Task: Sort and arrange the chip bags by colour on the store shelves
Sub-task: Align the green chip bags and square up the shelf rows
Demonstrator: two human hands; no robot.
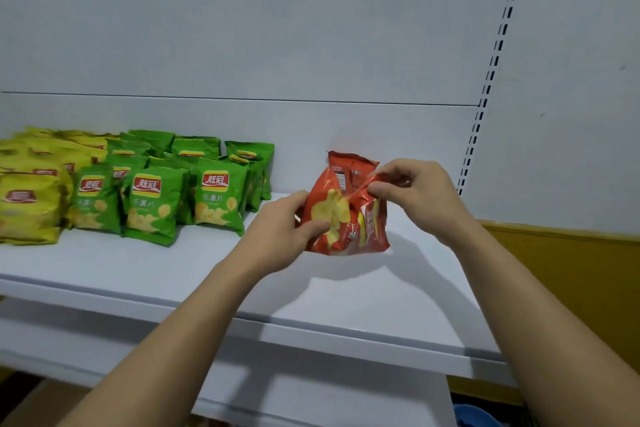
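Observation:
Two or three red chip bags [346,215] are bunched together just above the white shelf [346,305], right of centre. My left hand [277,232] grips their lower left side, thumb across the front. My right hand [412,194] pinches the crumpled top edge of the front bag. One red bag [349,166] stands behind the others against the back panel. Green chip bags [156,198] stand in rows to the left, and yellow chip bags [31,198] are grouped at the far left.
The bare shelf surface runs between the green bags and the red bags and along the front edge. A slotted upright [485,94] marks the shelf bay's right end. A lower shelf [311,392] lies below. A yellow wall band [571,270] is at the right.

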